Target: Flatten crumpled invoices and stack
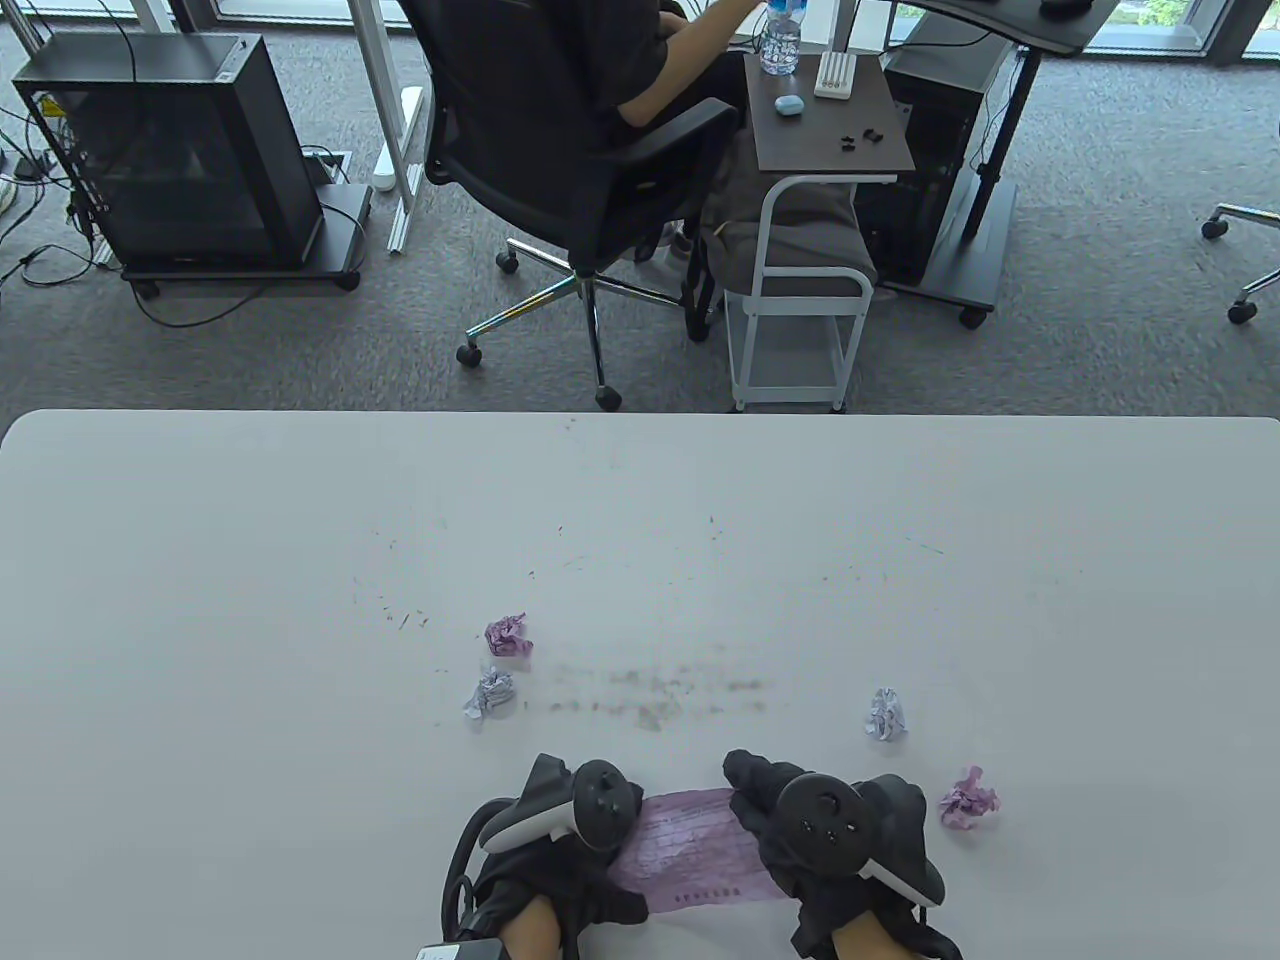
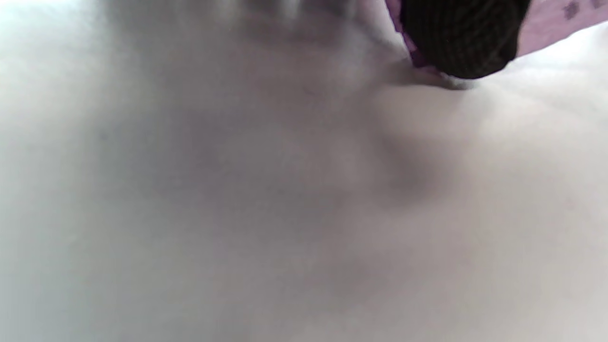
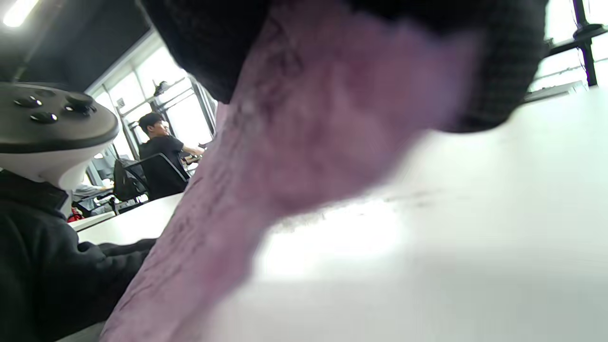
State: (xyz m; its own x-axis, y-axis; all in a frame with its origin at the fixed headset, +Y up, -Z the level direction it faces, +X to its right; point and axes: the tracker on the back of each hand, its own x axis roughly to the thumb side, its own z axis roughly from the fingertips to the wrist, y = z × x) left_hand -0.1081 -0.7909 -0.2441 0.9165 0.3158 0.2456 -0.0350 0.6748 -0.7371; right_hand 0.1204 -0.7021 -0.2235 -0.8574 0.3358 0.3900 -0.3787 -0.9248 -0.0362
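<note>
I start from the desk [image 1: 300, 560], a wide pale surface which carries everything. On it, close to my edge, lies the pink invoice [image 1: 690, 848], already opened out and nearly flat. It sits directly between my two hands, and its long axis runs away from me, slightly tilted, so each hand stands at one long side of it. Both hands are equally near; neither must reach.

My left hand [image 1: 560, 850] rests on the left side of the sheet. In the left wrist view one gloved fingertip [image 2: 458, 38] presses on the edge of the pink paper against the desk. My right hand [image 1: 830, 850] lies on the right side, with its fingers [image 1: 755, 785] stretched forward along the far right corner. Both hands seem to lie flat and spread, pressing and not gripping, but the trackers cover much of them, so I cannot tell exactly how wide the fingers are.

I judge the smoothing of this sheet is almost done, and no stack exists yet.

Four crumpled balls wait: a pink ball [image 1: 508, 635] and a bluish ball [image 1: 489, 694] beyond my left hand, another bluish ball [image 1: 885, 714] and a second pink ball [image 1: 967, 799] near my right hand. This last one is just beside the right hand.
</note>
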